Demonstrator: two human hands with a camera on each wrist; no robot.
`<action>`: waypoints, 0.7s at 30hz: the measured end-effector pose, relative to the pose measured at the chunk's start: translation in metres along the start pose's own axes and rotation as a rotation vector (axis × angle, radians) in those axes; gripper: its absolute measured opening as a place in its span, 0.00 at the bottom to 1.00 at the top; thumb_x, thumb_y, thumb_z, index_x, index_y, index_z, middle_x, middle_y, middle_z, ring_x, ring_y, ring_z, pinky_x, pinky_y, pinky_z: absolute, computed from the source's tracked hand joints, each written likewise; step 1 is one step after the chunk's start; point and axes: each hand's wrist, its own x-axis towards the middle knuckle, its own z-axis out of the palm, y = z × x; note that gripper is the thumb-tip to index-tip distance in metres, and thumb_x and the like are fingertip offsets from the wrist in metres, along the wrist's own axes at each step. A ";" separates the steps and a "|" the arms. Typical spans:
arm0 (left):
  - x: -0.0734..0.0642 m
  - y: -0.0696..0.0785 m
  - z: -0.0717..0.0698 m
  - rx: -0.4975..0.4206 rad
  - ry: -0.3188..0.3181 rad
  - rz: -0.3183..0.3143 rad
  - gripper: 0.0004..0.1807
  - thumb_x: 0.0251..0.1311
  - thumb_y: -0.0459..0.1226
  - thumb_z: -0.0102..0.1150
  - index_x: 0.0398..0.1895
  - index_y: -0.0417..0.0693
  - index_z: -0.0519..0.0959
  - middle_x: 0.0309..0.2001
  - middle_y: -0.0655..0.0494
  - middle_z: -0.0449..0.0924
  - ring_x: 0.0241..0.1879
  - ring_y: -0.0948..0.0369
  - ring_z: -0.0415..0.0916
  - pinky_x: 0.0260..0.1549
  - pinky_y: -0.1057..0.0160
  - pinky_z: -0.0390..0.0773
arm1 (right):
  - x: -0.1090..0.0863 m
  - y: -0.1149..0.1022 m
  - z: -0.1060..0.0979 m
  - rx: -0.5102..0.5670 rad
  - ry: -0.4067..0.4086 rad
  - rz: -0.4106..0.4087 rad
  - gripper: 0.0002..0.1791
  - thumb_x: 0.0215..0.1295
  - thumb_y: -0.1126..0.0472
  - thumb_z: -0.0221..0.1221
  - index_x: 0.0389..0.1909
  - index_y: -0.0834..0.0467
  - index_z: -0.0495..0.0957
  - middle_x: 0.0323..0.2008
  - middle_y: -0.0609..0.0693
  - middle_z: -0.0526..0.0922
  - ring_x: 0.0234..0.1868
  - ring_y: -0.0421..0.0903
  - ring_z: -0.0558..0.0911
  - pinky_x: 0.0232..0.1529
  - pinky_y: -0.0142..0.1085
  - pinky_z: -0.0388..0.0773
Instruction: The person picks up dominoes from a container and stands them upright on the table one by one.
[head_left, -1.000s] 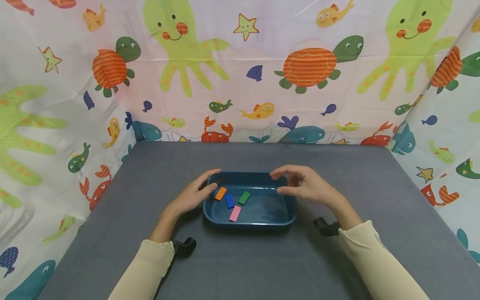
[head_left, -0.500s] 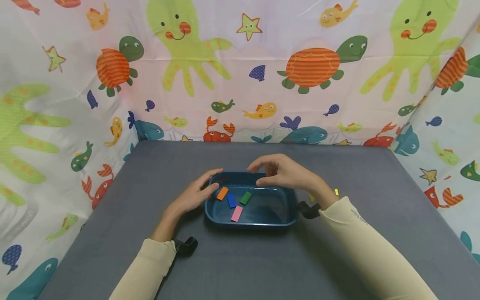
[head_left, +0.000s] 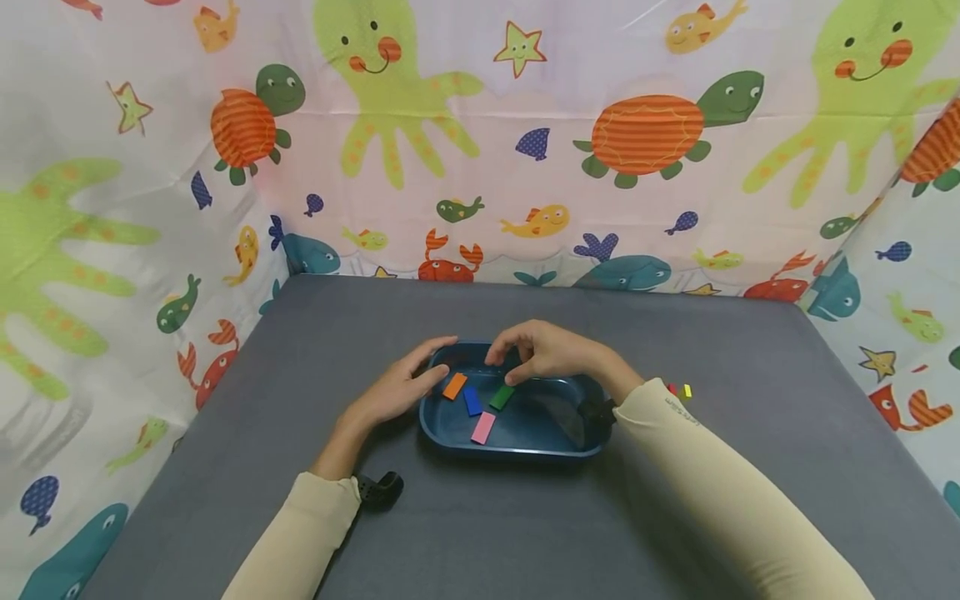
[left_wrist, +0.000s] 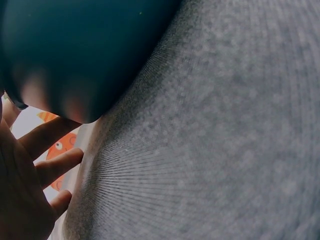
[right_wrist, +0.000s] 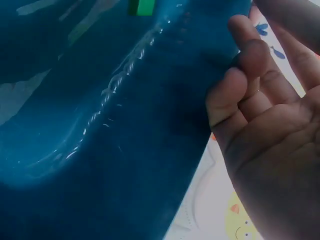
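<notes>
A dark blue tray (head_left: 442, 429) on the grey table holds an orange block (head_left: 454, 386), a blue block (head_left: 472, 401), a pink block (head_left: 483, 427) and a green block (head_left: 502, 397). My left hand (head_left: 401, 385) rests at the tray's left end, its thumb over the rim; in the left wrist view its fingers (left_wrist: 59, 167) stretch out beside the tray wall. Over the tray's far side is my right hand (head_left: 551, 354), thumb tip right at the green block. Its index finger and thumb are parted, and the palm is bare in the right wrist view.
Beyond the right forearm, a small red piece (head_left: 672, 389) and a yellow piece (head_left: 687, 391) lie on the table (head_left: 480, 533). A curtain (head_left: 465, 67) printed with sea animals surrounds the table's back and sides. A black wrist camera (head_left: 596, 412) overlaps the tray's right end.
My right hand has moved left across the tray and come down to the green block. The red and yellow pieces have come into view. My left hand stays at the tray's left end.
</notes>
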 end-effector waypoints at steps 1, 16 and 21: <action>-0.002 0.006 -0.001 -0.002 -0.006 -0.003 0.28 0.78 0.49 0.48 0.78 0.72 0.59 0.77 0.56 0.62 0.48 0.49 0.78 0.46 0.56 0.80 | 0.001 0.000 0.000 0.003 -0.010 0.003 0.18 0.63 0.66 0.69 0.54 0.57 0.84 0.52 0.60 0.84 0.24 0.46 0.74 0.29 0.35 0.75; -0.014 0.034 -0.005 -0.012 -0.021 -0.004 0.29 0.78 0.43 0.49 0.79 0.60 0.60 0.77 0.50 0.61 0.52 0.46 0.78 0.48 0.55 0.81 | 0.009 0.012 0.016 -0.064 -0.110 0.004 0.18 0.61 0.67 0.70 0.52 0.57 0.84 0.47 0.57 0.85 0.25 0.45 0.73 0.26 0.29 0.71; -0.011 0.031 -0.005 -0.009 -0.017 -0.012 0.29 0.78 0.43 0.49 0.79 0.60 0.59 0.78 0.51 0.60 0.55 0.46 0.77 0.49 0.53 0.82 | 0.010 0.013 0.017 -0.140 -0.112 -0.009 0.18 0.60 0.67 0.70 0.52 0.57 0.84 0.47 0.55 0.86 0.36 0.50 0.79 0.30 0.31 0.73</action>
